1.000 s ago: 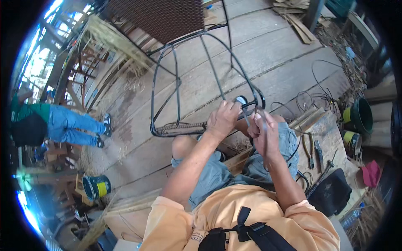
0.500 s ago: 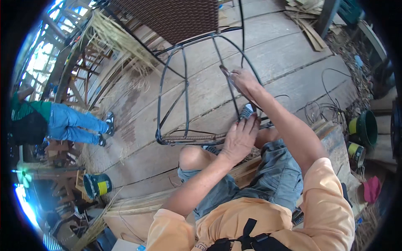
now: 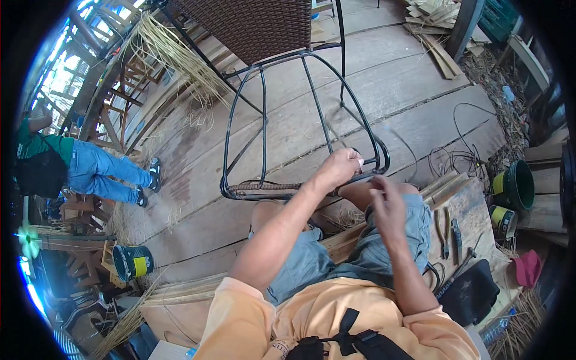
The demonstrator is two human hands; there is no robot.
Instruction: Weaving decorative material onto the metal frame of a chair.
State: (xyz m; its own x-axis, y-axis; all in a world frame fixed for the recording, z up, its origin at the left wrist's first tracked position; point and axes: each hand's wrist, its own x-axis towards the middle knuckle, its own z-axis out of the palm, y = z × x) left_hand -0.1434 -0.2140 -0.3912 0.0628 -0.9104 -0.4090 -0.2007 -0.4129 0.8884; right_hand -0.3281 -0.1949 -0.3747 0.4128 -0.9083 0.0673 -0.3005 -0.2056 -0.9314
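A black metal chair frame (image 3: 264, 126) with an open seat and a brown woven backrest (image 3: 252, 30) stands before my knees. Brown strand is wound along the left part of its front rail (image 3: 264, 189). My left hand (image 3: 341, 168) is closed, its fingers pinched at the right part of that rail; whatever they grip is hidden. Just below the front right corner, my right hand (image 3: 389, 207) is raised over my thigh. Motion smears its fingers, so its hold cannot be made out. A thin strand (image 3: 408, 145) arcs beside the seat's right side.
On the wooden bench to my right lie pliers (image 3: 444, 234), another hand tool (image 3: 457, 240), a hammer-like tool (image 3: 470, 255) and a black cloth-like item (image 3: 471, 294). Buckets (image 3: 519, 186) stand beyond. Loose dark strand (image 3: 459, 157) coils on the floor. Another person (image 3: 102, 168) stands at left.
My right hand has come back from over the seat to the front right corner, and the brown strip-like item by it no longer shows. My left hand has moved up to the rail.
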